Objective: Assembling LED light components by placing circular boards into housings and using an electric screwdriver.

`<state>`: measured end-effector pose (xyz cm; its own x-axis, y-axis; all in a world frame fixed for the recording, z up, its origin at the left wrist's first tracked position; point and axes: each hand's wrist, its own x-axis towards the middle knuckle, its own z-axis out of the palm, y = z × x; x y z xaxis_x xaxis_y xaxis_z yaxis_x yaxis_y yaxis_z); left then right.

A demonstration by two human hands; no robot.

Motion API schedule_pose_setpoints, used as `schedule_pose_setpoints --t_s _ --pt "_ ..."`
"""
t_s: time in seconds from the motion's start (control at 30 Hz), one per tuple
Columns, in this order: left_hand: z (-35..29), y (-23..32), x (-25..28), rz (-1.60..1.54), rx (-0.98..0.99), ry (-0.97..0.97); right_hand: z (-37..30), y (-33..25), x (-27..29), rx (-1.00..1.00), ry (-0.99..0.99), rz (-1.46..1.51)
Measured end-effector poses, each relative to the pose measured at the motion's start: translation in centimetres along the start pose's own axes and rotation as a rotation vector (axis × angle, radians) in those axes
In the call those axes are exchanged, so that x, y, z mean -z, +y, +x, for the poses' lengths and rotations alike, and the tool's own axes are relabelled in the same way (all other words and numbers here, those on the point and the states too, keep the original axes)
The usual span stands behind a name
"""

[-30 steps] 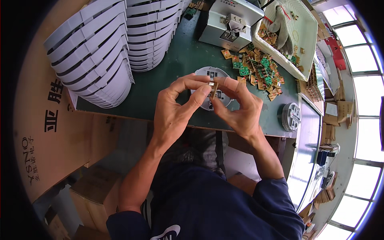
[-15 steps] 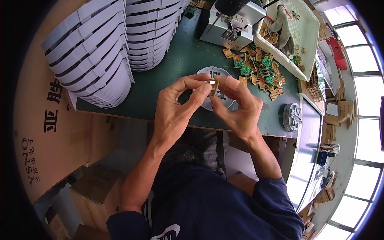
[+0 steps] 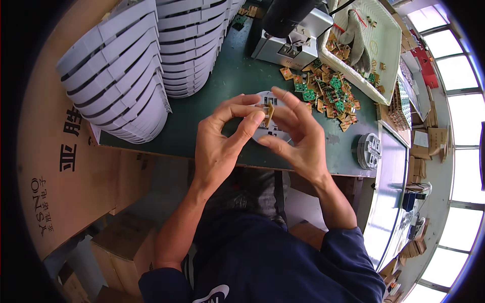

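My left hand (image 3: 222,131) pinches a small tan circuit board (image 3: 271,115) between thumb and fingers, and the board stands on edge toward me. Just right of it, my right hand (image 3: 303,139) is spread, thumb and index finger well apart. One of its middle fingers reaches close behind the board; whether it touches cannot be made out. Beneath both hands lies a round light-grey fixture (image 3: 277,135) with dark slots, partly covered by the fingers.
Loose green and tan circuit boards (image 3: 331,93) are heaped at right, beside a white tray (image 3: 386,93) holding a glove (image 3: 356,43). A silver machine (image 3: 288,48) stands behind. Stacked grey curved bins (image 3: 116,76) fill the left. Another round fixture (image 3: 369,150) sits near the right edge.
My right thumb and index finger have come off the board and spread apart. The left hand keeps the board, which has turned slightly.
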<state>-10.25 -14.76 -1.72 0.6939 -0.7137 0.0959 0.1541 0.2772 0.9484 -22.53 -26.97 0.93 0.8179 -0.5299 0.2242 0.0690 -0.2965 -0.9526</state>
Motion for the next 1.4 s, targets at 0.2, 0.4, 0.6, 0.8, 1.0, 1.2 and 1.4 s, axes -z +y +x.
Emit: schedule_pose_setpoints --t_s 0.2,0.4,0.6,0.8,1.0,1.2,1.4 --pt "-0.2 0.2 0.1 0.259 -0.179 -0.002 0.1 0.2 0.5 -0.261 -0.083 0.373" --pt "-0.6 0.1 0.2 0.274 -0.176 -0.002 0.0 0.4 0.2 -0.255 -0.071 0.395" --pt "-1.2 0.4 -0.4 0.304 -0.207 -0.014 -0.2 1.4 0.2 -0.190 -0.030 0.445" --pt "-1.3 0.6 -0.6 0.379 -0.243 -0.013 -0.5 1.2 0.6 -0.192 -0.037 0.444" --pt "-1.0 0.4 -0.4 0.405 -0.321 -0.046 -0.7 1.3 0.6 -0.142 -0.031 0.400" --pt "-1.0 1.0 -0.6 0.359 -0.264 -0.083 -0.8 1.3 0.7 -0.126 -0.040 0.440" --pt "-1.0 0.5 -0.7 0.330 -0.269 -0.084 -0.9 1.1 1.0 -0.157 -0.031 0.410"
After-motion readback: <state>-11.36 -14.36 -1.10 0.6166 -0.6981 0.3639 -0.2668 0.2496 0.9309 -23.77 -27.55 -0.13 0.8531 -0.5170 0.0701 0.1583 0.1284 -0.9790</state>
